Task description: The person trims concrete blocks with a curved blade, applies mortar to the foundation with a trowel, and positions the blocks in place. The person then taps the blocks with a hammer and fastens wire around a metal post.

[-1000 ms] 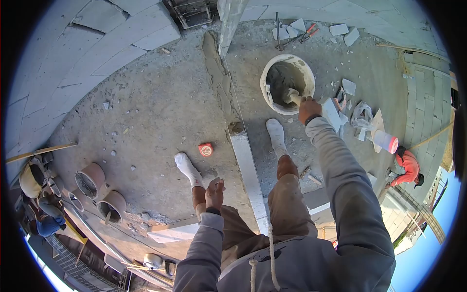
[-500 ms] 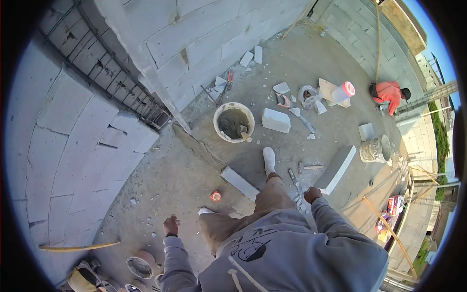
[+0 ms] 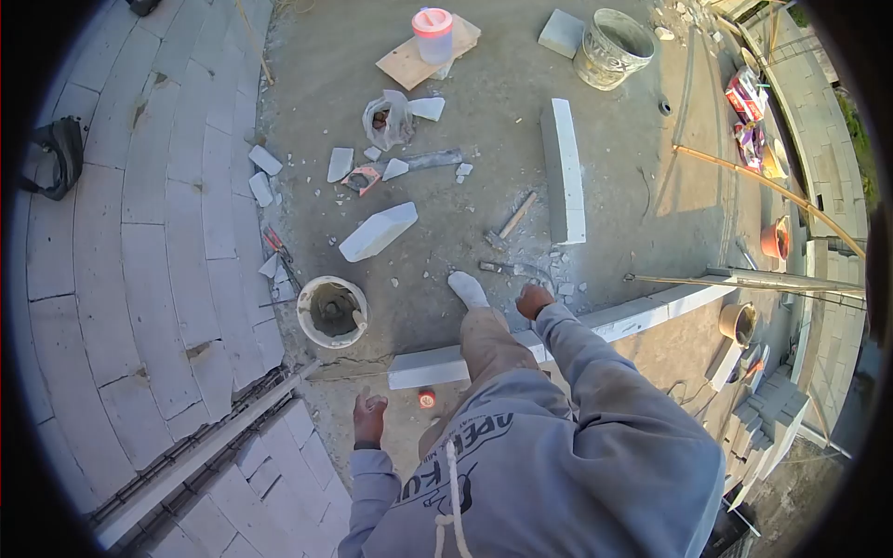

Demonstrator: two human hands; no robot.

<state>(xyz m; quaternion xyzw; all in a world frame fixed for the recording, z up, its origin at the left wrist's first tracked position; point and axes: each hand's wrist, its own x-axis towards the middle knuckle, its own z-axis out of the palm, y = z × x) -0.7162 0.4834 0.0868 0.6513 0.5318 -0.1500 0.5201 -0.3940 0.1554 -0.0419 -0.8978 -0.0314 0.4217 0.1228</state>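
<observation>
My left hand (image 3: 368, 420) hangs low over the floor with its fingers loosely bent and apart, holding nothing. Nearest to it are a small red-and-white round object (image 3: 426, 398) and the low course of pale blocks (image 3: 423, 368). Curled into a fist, my right hand (image 3: 534, 301) is above the floor near that course, and nothing shows sticking out of it. Just beyond it lie a dark-headed tool (image 3: 502, 268) and broken block chips. A hammer (image 3: 513, 221) with a wooden handle rests farther out. My leg is across the block course, with one white-covered foot (image 3: 468, 289) on its far side.
A bucket of mortar (image 3: 332, 312) stands left. Ahead lie a cut block (image 3: 379, 232), a long block (image 3: 564, 172) and a plastic bag (image 3: 388, 119). A pink-lidded jug (image 3: 433, 37) stands on a board. Poles (image 3: 772, 191) cross the right side; block walls (image 3: 139, 232) rise left.
My view has turned to the right, so the bucket and blocks sit farther left. The co-worker in red is out of view. Both hands remain low beside my body.
</observation>
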